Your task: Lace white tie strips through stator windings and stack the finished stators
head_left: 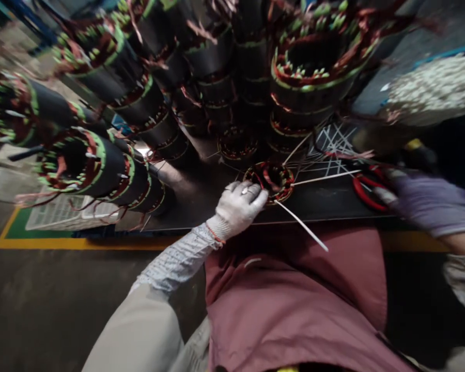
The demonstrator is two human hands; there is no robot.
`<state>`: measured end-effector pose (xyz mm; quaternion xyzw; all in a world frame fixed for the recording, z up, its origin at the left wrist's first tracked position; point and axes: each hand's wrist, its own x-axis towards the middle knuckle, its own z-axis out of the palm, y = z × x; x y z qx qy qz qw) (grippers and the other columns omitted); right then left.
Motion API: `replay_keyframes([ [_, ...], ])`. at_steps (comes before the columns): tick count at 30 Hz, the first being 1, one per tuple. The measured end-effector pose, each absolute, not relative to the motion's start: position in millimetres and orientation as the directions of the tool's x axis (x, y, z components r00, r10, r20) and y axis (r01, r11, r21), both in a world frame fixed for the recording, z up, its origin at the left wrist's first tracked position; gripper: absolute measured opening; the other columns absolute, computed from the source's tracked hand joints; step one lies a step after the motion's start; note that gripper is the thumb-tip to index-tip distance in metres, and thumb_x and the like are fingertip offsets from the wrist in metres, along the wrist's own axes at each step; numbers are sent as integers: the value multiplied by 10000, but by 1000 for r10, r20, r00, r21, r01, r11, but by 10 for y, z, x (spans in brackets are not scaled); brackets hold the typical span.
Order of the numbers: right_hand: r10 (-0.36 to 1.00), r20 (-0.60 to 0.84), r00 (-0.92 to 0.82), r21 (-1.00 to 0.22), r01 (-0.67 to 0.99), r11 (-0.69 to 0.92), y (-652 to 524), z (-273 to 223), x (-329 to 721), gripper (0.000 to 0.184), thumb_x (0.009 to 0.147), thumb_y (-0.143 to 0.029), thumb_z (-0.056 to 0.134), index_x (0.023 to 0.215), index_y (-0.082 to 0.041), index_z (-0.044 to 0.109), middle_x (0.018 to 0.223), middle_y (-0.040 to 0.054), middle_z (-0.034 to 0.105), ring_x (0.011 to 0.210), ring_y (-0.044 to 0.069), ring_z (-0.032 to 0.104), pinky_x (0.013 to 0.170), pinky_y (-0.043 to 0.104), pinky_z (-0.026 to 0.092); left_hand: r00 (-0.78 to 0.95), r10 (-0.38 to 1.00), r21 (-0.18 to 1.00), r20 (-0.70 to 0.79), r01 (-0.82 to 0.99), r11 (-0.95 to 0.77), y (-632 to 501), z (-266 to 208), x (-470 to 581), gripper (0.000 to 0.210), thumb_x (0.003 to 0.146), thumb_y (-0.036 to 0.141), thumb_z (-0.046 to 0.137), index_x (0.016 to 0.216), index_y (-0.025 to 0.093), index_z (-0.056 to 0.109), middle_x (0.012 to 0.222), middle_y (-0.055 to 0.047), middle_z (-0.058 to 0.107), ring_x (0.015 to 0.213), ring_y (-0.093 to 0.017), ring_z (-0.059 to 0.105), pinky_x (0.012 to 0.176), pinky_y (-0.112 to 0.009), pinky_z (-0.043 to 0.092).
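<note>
My left hand [240, 206], in a white glove with greyed fingertips, lies curled over the near left rim of a small wound motor stator [282, 181]. Red wires and copper coils fill the stator's ring. White ties stick out of it; one tie [304, 227] points down toward my apron, while another runs right. My right hand [434, 201], in a purple glove and smeared by motion, is at the right by a tool with red loop handles [366, 191], apparently scissors. A fingertip reaches the loops; blur hides whether the fingers grip them.
Stacked stators [318, 88] with loose copper leads crowd the back of the dark bench [201, 199], with more stacks [104, 165] on the left. White ties [329, 150] lie scattered behind the scissors. A white plastic basket [70, 214] sits low at left. Pale material [437, 85] fills the upper right.
</note>
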<state>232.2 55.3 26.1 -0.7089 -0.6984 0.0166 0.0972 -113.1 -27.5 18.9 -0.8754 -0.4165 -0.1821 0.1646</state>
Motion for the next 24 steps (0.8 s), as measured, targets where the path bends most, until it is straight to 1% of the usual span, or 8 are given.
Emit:
replay_keyframes([
  [2,992,-125,1,45,999,5,684,194,2409,548,830,-451,692,1256,-109,658,1018,246,702,638,187,662,547,327,315,620,589,-207,518,759,-617,-294,124,-1086,187,922,242,593,1075,168,671,975,-64,748,846,-193,680,782,-358,466],
  [4,966,-254,-45,115,990,76,721,204,2371,649,836,-410,684,1413,-159,526,1100,231,693,708,196,675,594,318,368,612,567,-233,551,766,-599,-386,87,-1055,169,913,201,592,1058,148,660,900,-41,736,752,-164,652,733,-342,445],
  [6,949,-316,-24,161,984,78,603,231,2293,623,872,-477,614,1415,-187,523,1044,196,716,701,216,674,600,321,397,580,583,-213,569,788,-577,-513,76,-1057,162,909,217,604,1044,143,652,870,-33,728,727,-154,639,712,-336,428],
  [9,973,-202,-110,152,978,143,155,163,2168,537,896,-468,537,1337,-166,590,931,172,731,687,249,681,582,336,441,549,594,-172,588,803,-571,-642,75,-1102,168,910,267,619,1027,151,649,873,-29,733,743,-149,642,702,-326,410],
  [12,865,119,-488,-61,866,497,-377,7,1968,437,883,-293,477,1274,-153,614,1127,145,708,916,219,705,722,308,545,553,583,-183,595,800,-572,-649,72,-1135,164,904,274,623,1019,160,652,857,-20,733,728,-151,635,694,-327,393],
  [14,785,245,-569,-101,790,605,-610,-53,1778,420,884,-266,461,1255,-141,612,1156,131,696,973,211,694,781,297,565,557,584,-192,590,799,-569,-628,72,-1137,168,907,280,616,1020,160,654,854,-23,732,719,-155,630,687,-330,385],
  [21,838,142,-527,-88,836,541,-599,-41,1406,463,883,-289,494,1317,-159,589,1175,128,681,902,257,692,714,352,575,570,589,-191,573,792,-581,-629,74,-1135,204,904,267,606,1068,151,648,899,-47,726,751,-165,624,698,-344,393],
  [24,837,117,-534,-163,821,547,-561,-133,1465,459,873,-265,471,1304,-177,602,1137,104,708,899,247,701,709,342,579,578,581,-187,573,782,-594,-614,81,-1147,196,901,275,618,1051,153,650,885,-40,728,748,-163,627,691,-343,398],
])
